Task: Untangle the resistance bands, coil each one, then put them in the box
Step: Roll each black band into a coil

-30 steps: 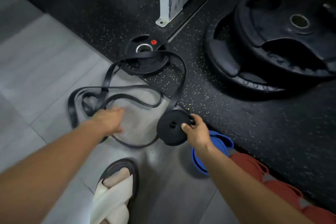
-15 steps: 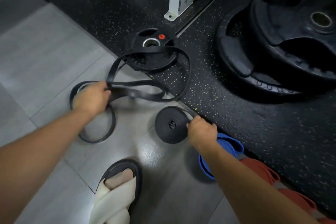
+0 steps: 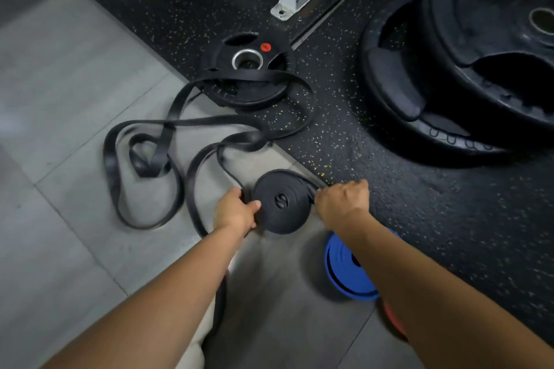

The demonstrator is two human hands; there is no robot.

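The loose black band [image 3: 180, 141] has been let go by the left hand [image 3: 236, 213], which now grips the coil [image 3: 281, 202] pinched by the right hand [image 3: 341, 204], so rolling can resume.

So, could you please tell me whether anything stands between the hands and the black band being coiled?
Nothing visible does: the left hand and right hand both already grip the black coil. Its loose tail lies partly over the small weight plate.
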